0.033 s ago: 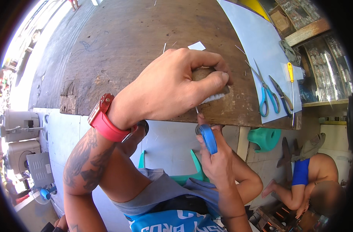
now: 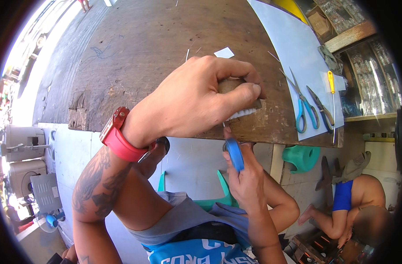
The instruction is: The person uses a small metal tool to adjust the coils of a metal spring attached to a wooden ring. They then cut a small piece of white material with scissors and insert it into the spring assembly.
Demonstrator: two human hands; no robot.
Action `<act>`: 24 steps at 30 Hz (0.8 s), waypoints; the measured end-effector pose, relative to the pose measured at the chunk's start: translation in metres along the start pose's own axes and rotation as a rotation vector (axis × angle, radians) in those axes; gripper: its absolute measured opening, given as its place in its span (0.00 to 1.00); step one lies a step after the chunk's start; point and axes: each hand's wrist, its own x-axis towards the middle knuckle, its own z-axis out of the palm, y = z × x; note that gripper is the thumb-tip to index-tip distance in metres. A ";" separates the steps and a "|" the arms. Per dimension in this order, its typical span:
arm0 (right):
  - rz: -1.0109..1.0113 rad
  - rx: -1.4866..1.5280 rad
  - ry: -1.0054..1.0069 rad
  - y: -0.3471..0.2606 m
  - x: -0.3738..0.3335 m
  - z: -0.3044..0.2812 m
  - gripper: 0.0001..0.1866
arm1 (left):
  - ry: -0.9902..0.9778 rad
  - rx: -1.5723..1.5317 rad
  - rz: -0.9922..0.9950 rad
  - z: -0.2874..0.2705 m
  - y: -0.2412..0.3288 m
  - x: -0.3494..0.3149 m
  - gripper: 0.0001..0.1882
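At the table's near edge my left hand [image 2: 205,94], a red watch on its wrist, curls over a brownish-grey block [image 2: 229,85] and presses it to the wood. A white ridged strip [image 2: 243,114] shows under the block; most of both is hidden by the fingers. Just below, my right hand [image 2: 247,176] is closed round blue-handled scissors [image 2: 235,155]. Their narrow metal tip points up toward the underside of my left hand, close to the strip; whether it touches the strip I cannot tell.
On a white sheet [image 2: 293,44] at the right lie blue-handled scissors [image 2: 304,105], dark pliers [image 2: 319,108] and a yellow screwdriver [image 2: 331,83]. A small white piece [image 2: 224,53] and thin slivers lie beyond my left hand. Another person [image 2: 359,198] sits low at the right, near a green stool [image 2: 301,158].
The blue handle in my right hand has tilted and shifted slightly left. My left hand and the block have hardly moved.
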 end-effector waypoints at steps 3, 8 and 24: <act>0.058 0.051 -0.014 -0.002 -0.002 0.005 0.37 | 0.003 -0.069 0.004 0.001 0.000 -0.001 0.19; 0.145 0.150 -0.050 0.002 -0.008 0.010 0.38 | 0.054 -0.052 0.031 0.003 -0.001 -0.001 0.20; 0.056 0.156 0.036 0.006 -0.019 0.008 0.39 | 0.027 0.033 0.027 0.001 -0.003 0.001 0.23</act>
